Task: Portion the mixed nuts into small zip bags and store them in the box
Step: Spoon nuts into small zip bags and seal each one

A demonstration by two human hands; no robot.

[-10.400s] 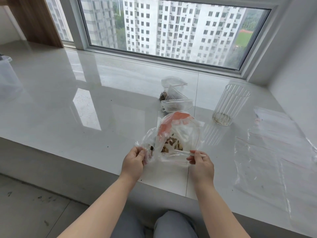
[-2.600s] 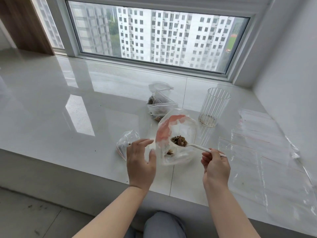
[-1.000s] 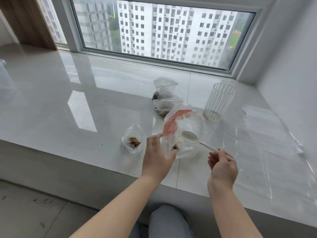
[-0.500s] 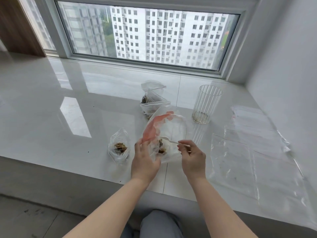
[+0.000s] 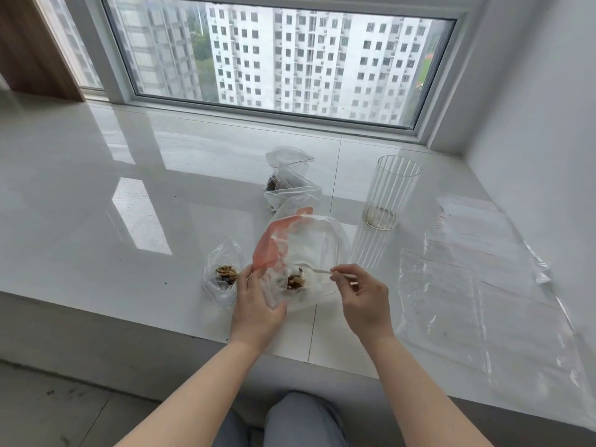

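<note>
I judge the big bag (image 5: 306, 253) between my hands to be thin, slack film: light, slippery, with no stiffness of its own, so it will sag shut unless I pin its mouth open. The best hold is the rim by the red strip, never the belly. The nuts (image 5: 295, 281) left in its bottom are few, a small loose heap that will roll off a tilted scoop, and brittle enough to break if squeezed.

My left hand (image 5: 258, 304) has its fingers curled onto the near left wall of the bag, just under the red strip, holding the film. My right hand (image 5: 361, 301) pinches the end of a thin white spoon (image 5: 314, 270) between thumb and fingertips; the other fingers curl loosely. The spoon's bowl reaches left into the bag, at the nuts. I cannot tell whether it is loaded.

The small bag (image 5: 224, 274) stands just left of my left hand, mouth up, with a clump of nuts in its bottom. It is equally limp and light, so I expect a nudge from the spoon could tip it. I would steady its rim first. Two more filled bags (image 5: 290, 185) lie beyond my hands. I see no box.
</note>
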